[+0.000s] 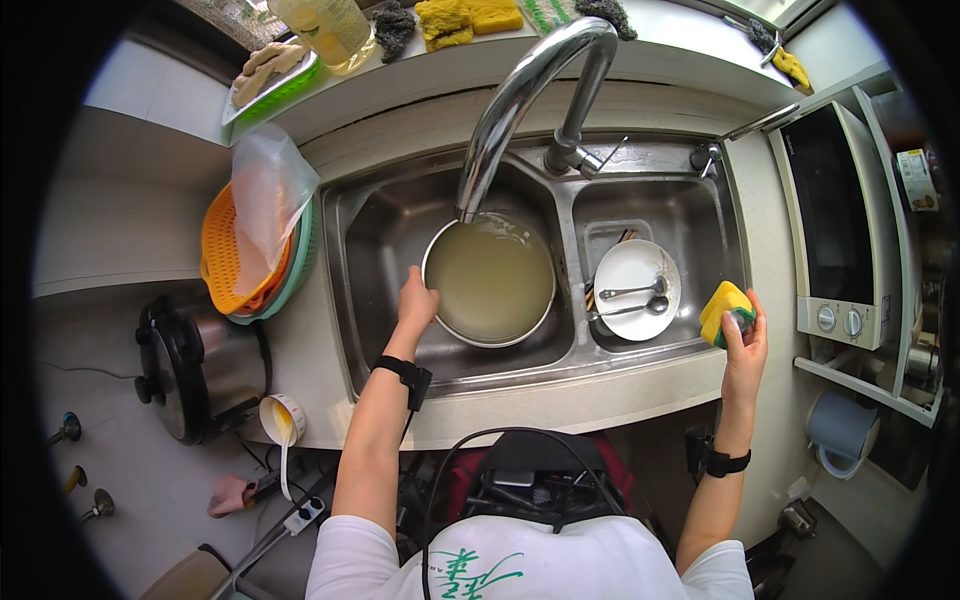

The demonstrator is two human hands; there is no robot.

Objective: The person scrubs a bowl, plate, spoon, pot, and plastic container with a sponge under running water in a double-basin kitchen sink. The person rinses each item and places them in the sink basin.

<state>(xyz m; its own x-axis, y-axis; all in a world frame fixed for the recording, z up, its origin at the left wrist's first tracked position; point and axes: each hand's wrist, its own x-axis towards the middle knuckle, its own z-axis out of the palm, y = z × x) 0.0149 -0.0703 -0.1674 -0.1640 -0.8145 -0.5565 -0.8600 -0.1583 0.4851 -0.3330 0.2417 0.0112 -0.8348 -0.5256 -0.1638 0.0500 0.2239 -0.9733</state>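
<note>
A round pot full of cloudy, yellowish water sits in the left basin of the steel sink. My left hand is closed at the pot's left edge; a handle there, if any, is hidden by the fingers. The chrome faucet arches over the pot, its spout at the far rim. With my right hand I hold a yellow and green scouring sponge above the right basin's near right corner. A white plate with two metal spoons lies in that basin, partly over chopsticks.
Left of the sink are stacked colanders with a plastic bag, an electric pressure cooker and a cup near the counter edge. A microwave stands right. Sponges and a bottle line the sill.
</note>
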